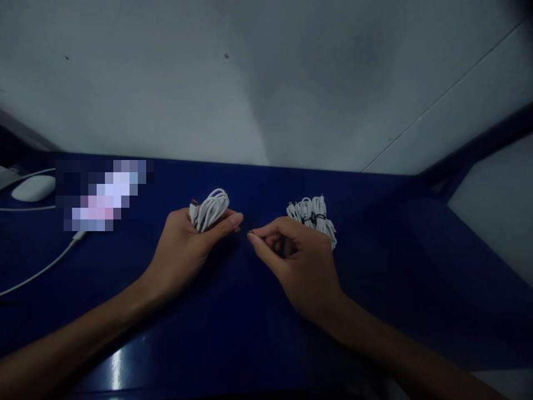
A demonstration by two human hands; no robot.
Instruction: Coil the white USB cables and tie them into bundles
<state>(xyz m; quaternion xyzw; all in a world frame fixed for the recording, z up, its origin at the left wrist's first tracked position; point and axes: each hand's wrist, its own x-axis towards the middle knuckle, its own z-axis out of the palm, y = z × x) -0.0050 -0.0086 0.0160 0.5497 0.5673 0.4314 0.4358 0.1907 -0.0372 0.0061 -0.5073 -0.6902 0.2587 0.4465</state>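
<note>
Coil risk: your coiled white cable (213, 211) shows no tie I can see, so its loops could spring open if your grip slackens
Coil place: in the crook of your left hand (183, 236), loops standing up beyond the thumb, left of the right fingertips and not touching them
Plug: white connector (194, 212) pokes up at the coil's left side, near your left forefinger knuckle; it could snag a loop if the coil twists
Left fingers: narrow, holding the coil, thumb tip near the fingertips to the right of the loops
Dark strand: a thin dark strand (251, 231) looks pinched in your right fingertips, too small to be sure; a weak pinch could drop it, hard to spot on the blue table (233, 333)
Right hand (308, 258): thumb and forefinger drawn together, just apart from the left fingertips
Tied bundles (322, 216): just beyond your right knuckles; a wide wrist swing could knock them
</note>
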